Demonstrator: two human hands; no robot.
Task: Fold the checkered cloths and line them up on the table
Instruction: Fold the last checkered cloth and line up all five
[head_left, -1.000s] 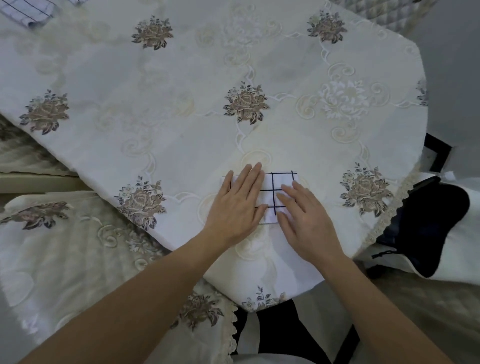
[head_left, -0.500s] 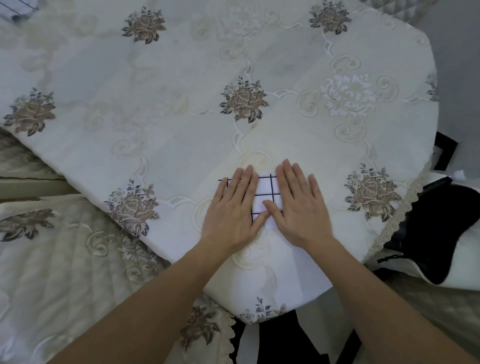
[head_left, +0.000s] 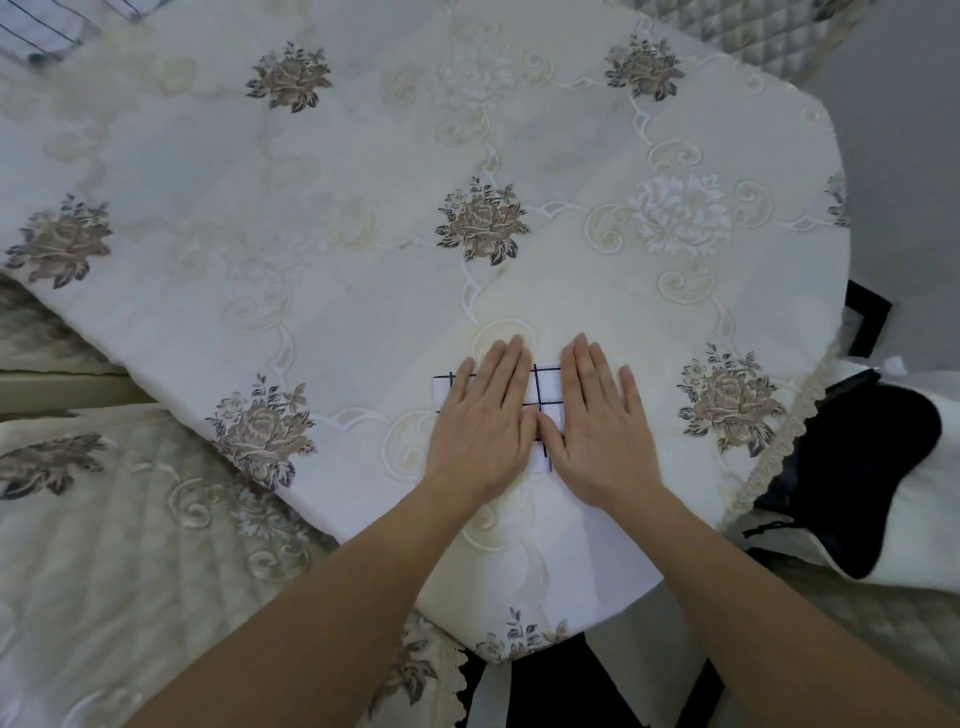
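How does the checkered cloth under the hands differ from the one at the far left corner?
The near checkered cloth is folded small, pressed flat by the left hand and right hand; the far checkered cloth lies loose and untouched. Both are white with dark lines.

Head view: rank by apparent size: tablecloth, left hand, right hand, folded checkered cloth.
1. The tablecloth, by far.
2. The left hand and right hand: alike, not ranked.
3. The folded checkered cloth: only strips show beside and between the hands. Its full extent is hidden, so it is last by visible area only.
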